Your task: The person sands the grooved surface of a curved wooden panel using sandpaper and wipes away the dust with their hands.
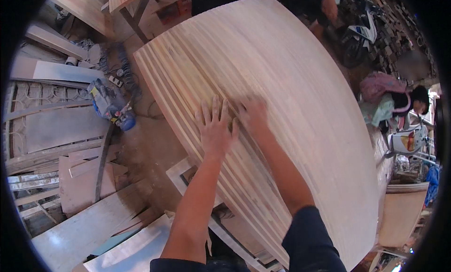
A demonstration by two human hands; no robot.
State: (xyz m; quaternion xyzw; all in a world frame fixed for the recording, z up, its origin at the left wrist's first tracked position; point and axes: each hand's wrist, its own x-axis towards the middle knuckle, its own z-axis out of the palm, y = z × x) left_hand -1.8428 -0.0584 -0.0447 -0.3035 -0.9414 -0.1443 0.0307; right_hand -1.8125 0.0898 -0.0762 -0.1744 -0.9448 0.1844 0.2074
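Note:
A large curved panel of light wood strips fills the middle of the view, with darker, more separate strips along its left side. My left hand lies flat on those strips with its fingers spread, and it holds nothing. Just to its right, my right hand is on the panel, smeared by motion. Its fingers are too blurred to make out, and so is anything under them.
A blue power tool with a hose lies at the left among boards and metal frames. At the top right, another person's hand shows near a motorbike. Pink cloth hangs at the right.

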